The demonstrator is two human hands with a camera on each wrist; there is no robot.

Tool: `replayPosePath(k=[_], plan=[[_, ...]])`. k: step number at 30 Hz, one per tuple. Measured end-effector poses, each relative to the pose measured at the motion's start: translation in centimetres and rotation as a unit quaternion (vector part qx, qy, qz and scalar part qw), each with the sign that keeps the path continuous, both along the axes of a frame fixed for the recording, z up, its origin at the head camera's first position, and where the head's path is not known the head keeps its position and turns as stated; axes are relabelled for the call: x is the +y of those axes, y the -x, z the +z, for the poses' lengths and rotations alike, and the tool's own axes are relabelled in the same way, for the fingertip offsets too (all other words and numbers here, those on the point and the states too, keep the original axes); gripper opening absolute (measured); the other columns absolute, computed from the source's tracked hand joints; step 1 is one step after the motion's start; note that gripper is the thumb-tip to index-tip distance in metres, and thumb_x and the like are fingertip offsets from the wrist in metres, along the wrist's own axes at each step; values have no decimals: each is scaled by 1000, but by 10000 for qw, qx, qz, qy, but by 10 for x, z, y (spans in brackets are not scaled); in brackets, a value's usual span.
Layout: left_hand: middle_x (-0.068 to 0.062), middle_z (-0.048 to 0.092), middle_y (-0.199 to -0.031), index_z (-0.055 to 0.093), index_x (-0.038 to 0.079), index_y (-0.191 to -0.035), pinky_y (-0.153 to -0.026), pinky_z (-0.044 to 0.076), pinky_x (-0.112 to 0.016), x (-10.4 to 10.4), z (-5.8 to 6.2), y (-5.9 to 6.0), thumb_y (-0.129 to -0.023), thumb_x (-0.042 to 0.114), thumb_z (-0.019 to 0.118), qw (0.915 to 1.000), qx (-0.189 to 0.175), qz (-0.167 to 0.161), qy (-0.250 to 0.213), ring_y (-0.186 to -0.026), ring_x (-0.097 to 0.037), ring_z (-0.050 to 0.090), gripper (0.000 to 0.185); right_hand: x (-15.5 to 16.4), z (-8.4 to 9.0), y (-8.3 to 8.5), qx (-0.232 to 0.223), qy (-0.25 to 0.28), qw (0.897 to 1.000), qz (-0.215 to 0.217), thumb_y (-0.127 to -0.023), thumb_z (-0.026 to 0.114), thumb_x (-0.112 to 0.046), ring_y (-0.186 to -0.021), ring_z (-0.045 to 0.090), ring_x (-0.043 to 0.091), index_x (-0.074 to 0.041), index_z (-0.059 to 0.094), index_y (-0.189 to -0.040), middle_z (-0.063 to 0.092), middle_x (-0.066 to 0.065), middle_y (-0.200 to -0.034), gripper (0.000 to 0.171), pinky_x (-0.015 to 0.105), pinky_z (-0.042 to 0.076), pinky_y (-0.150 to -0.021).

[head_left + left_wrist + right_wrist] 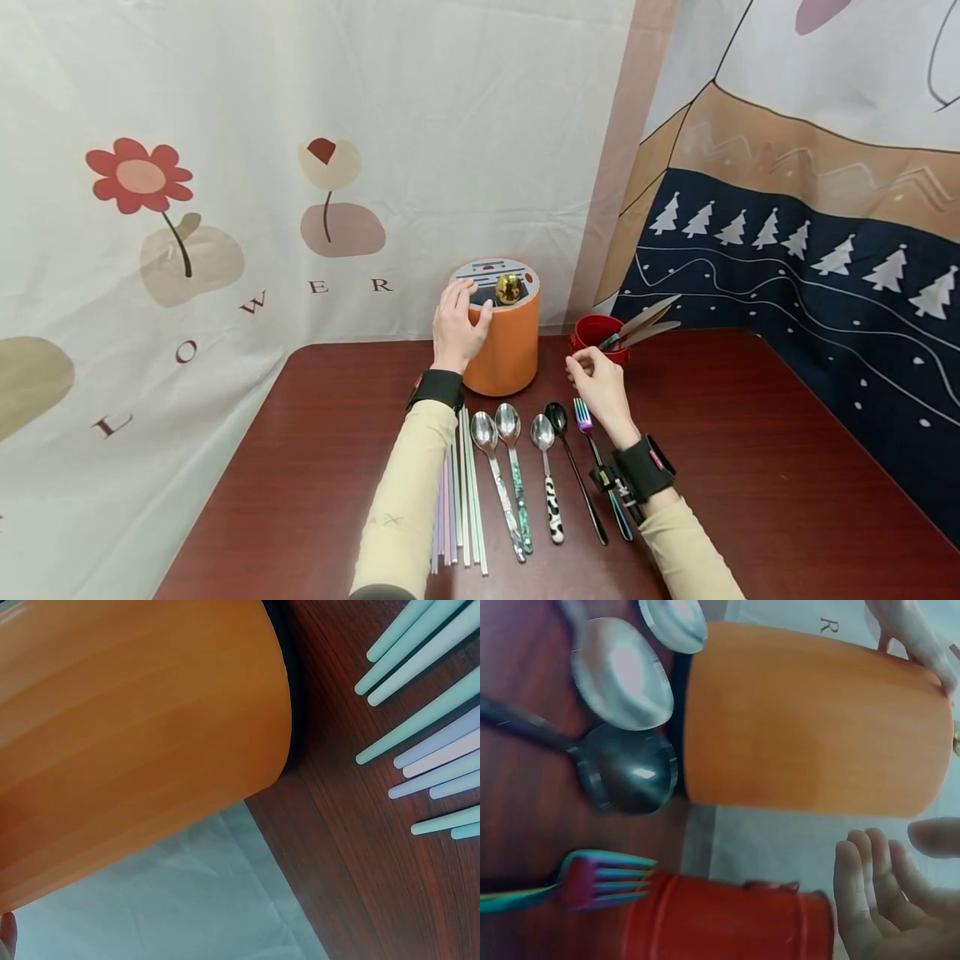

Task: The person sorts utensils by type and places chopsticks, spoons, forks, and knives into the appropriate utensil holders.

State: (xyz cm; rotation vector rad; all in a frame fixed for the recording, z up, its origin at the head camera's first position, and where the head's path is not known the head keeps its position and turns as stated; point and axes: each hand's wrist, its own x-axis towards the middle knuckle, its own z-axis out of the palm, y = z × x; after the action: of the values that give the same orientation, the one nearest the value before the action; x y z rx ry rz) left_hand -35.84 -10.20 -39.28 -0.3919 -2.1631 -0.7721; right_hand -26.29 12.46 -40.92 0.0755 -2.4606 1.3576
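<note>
An orange cylindrical canister (504,350) stands at the back of the table, with a gold ball-shaped knob (508,288) on its patterned top. My left hand (459,325) rests on its upper left edge, the fingers laid over the rim. In the left wrist view, the canister's side (142,735) hides most of that hand. My right hand (600,385) hovers in front of a red cup (592,331) that holds several knives (651,322). Nothing lies between its loosely bent fingers and thumb, as the right wrist view shows (889,892).
Pastel chopsticks (467,492) lie in a row beside the left forearm. To their right are silver spoons (507,427), one with a cow-patterned handle (553,510), a black spoon (557,417) and a rainbow fork (585,421). Printed cloths (480,150) hang behind the table.
</note>
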Motion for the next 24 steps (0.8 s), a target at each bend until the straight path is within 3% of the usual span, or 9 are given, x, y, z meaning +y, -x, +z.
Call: replayPosePath(k=[8, 16, 24], plan=[[-8, 60, -129, 62, 5, -121, -107, 41, -41, 0, -1, 1, -92, 43, 45, 10000, -31, 12, 2, -129, -23, 47, 51, 13, -15, -14, -132, -429, 9986, -297, -92, 62, -21, -74, 66, 23, -2, 65, -96, 71, 17, -85, 20, 23, 49, -66], [-9, 59, -130, 61, 5, -122, -108, 40, -40, 0, -1, 1, -93, 42, 46, 10000, -95, -21, -5, -130, -23, 47, 50, 22, -18, -19, -176, -744, 9967, -289, -92, 62, -23, -77, 64, 25, -2, 64, -99, 71, 17, -90, 22, 28, 51, -67], [-9, 59, -129, 61, 5, -121, -108, 40, -40, 0, -1, 1, -92, 41, 48, 10000, -54, -7, -25, -130, -24, 47, 49, 36, -16, -19, -668, -1378, 9879, -250, -92, 60, -25, -75, 61, 23, -2, 62, -101, 70, 16, -90, 25, 34, 52, -65]])
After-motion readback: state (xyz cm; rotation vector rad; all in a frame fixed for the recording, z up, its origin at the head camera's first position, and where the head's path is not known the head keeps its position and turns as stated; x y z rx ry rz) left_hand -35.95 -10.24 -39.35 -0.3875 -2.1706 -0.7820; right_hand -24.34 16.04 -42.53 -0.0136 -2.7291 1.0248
